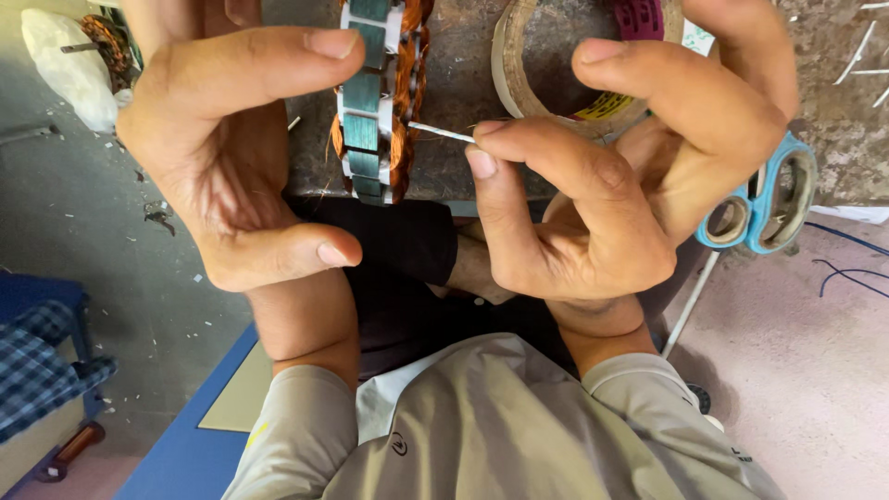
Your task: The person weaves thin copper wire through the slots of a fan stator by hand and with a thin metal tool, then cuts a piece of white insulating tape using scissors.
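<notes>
While my right hand (593,199) pinches a thin white insulation strip (440,132) between fingertips, feeding it into the copper-wound stator (380,102) on the table (463,83), my left hand (231,157) cups the stator, open. Strip looks light and bendy; stator heavy, windings delicate. Scissors (764,204) lie beside.

A yellow printed label (602,105) sits inside the tape roll (519,88), top centre.

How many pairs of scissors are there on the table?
1. The blue scissors lie at the table's right edge, just behind the right hand. Only the handles show; the hand hides the blades, and more pairs could be out of view.
</notes>
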